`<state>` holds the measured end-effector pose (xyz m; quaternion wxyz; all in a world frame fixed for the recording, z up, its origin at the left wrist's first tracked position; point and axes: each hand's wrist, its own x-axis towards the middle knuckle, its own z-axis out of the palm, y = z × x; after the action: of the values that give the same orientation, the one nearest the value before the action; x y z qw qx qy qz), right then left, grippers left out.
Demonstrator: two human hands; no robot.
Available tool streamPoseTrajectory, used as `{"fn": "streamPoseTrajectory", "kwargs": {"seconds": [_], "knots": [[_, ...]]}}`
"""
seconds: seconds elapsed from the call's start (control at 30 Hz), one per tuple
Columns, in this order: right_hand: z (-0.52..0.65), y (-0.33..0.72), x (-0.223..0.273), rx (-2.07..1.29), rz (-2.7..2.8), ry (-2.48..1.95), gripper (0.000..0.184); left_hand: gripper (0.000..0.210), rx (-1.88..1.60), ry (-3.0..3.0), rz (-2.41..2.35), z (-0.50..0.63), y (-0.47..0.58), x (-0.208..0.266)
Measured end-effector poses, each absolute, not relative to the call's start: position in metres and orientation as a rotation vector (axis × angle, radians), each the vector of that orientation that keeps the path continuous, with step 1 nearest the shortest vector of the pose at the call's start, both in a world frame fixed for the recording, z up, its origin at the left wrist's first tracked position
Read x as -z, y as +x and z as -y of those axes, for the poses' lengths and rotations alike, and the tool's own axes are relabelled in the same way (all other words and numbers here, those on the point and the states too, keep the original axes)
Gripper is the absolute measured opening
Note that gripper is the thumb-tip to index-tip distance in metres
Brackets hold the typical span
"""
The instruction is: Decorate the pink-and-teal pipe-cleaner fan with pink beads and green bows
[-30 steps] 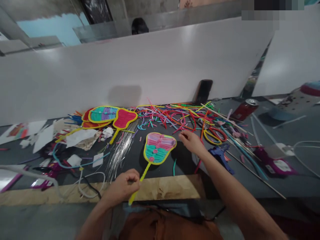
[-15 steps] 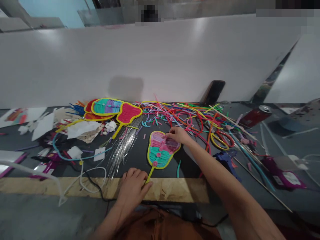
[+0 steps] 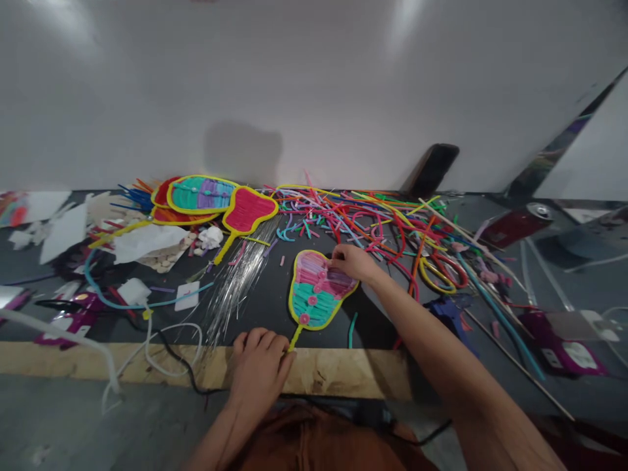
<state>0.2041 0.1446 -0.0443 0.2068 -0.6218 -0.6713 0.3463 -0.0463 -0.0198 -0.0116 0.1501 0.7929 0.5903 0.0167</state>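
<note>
A pipe-cleaner fan lies on the dark table in front of me, with a yellow rim and a yellow twisted handle. Its face is turquoise below and pink and mauve above, with several small pink rounds down the middle. My left hand rests at the wooden table edge, thumb and forefinger closed on the handle's end. At the fan's upper right rim, my right hand has its fingers pinched together on the edge. Whether a small piece is also between those fingertips is hidden. A short green pipe-cleaner piece lies to the right of the fan.
More yellow-rimmed fans are stacked at the back left, beside clear strands. Loose pipe cleaners heap along the wall. A phone leans there. Rightward are scissors, a blue tool, a can and a magenta device.
My view has tilted downward, so the wall fills more of the top. Both hands stay at the same parts of the fan, with only slight movement of the right fingers.
</note>
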Motion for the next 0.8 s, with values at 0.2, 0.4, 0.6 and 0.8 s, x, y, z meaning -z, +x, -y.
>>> {"fn": "streamPoseTrajectory", "kwargs": {"seconds": [0.2,0.4,0.6,0.8], "knots": [[-0.139,0.222,0.043,-0.962,1.693,-1.588,0.030,0.017,0.003,2.246,-1.755,0.016,-0.044,0.007],[-0.109,0.236,0.038,-1.072,1.488,-1.507,0.028,0.025,-0.217,2.056,-1.812,0.006,-0.060,0.001],[-0.087,0.224,0.033,-1.430,1.261,-1.396,0.028,0.029,-0.513,2.005,-1.787,0.000,-0.089,0.009],[-0.074,0.214,0.018,-1.560,0.997,-1.131,0.027,0.025,-0.408,2.153,-1.776,0.001,-0.084,0.001]]}}
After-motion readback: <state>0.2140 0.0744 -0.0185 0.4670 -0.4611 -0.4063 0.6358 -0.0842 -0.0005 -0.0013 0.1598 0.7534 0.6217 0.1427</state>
